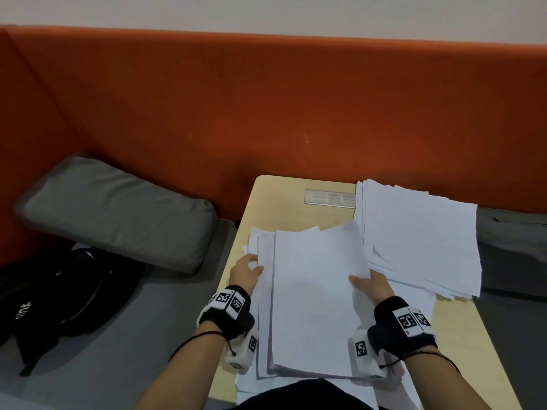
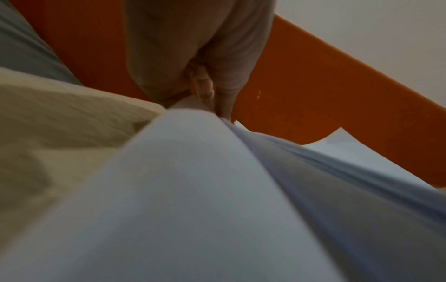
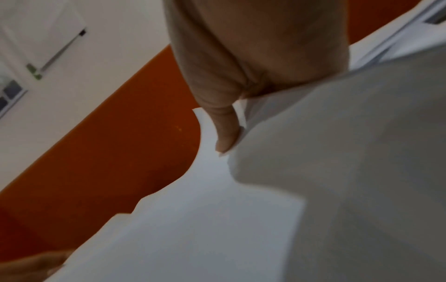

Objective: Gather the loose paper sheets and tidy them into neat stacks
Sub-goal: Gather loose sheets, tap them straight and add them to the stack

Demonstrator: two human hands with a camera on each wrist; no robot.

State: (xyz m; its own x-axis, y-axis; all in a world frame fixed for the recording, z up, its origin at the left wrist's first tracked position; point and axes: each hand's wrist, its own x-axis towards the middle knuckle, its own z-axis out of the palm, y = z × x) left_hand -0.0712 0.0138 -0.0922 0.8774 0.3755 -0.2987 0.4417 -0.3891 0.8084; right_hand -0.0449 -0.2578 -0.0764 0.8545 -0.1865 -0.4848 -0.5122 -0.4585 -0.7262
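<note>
A thick stack of white paper sheets (image 1: 313, 297) lies on the near half of the light wooden table (image 1: 284, 199), its edges uneven on the left. My left hand (image 1: 247, 269) grips the stack's left edge, thumb on top, fingers hidden under the sheets. My right hand (image 1: 371, 284) grips the right edge the same way, thumb (image 3: 224, 131) on top. In the left wrist view the sheets (image 2: 193, 190) bulge up close below the hand (image 2: 205, 80). A second, fanned pile of sheets (image 1: 420, 235) lies at the table's far right.
An orange padded backrest (image 1: 266, 108) runs behind the table. A grey cushion (image 1: 118, 211) and a black bag (image 1: 59, 297) lie on the grey seat to the left. A socket panel (image 1: 330, 198) is set into the tabletop. Loose sheets (image 1: 414, 374) lie beneath the stack.
</note>
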